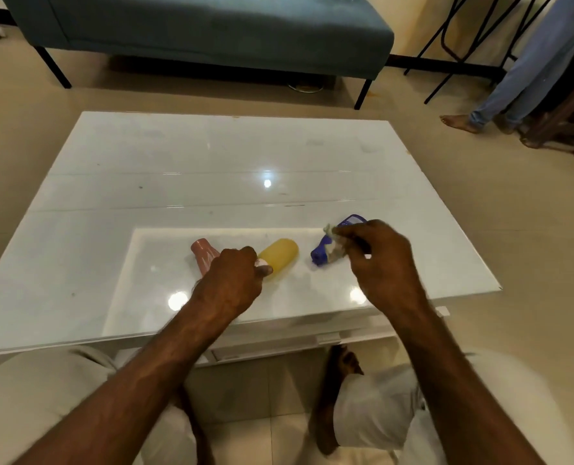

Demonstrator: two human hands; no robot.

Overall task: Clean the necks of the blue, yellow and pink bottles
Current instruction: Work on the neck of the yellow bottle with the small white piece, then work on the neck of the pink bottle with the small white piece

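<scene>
Lying flat, yellow bottle point(280, 255) points at left hand point(235, 280)

Only one view is given, worn at head height and pointed forward and down. The white table point(211, 156) is seen from close at the near edge, with the teal sofa point(211, 28) caught far off.

The left hand point(232, 280) and the right hand point(382, 260) are bare, and the forearms point(151, 364) also. Pale cream cloth point(37, 397) covers both knees. On the right leg it ends in a cuff point(340, 417), so perhaps shorts or rolled trousers. The foot point(344, 362) beneath is bare.
</scene>
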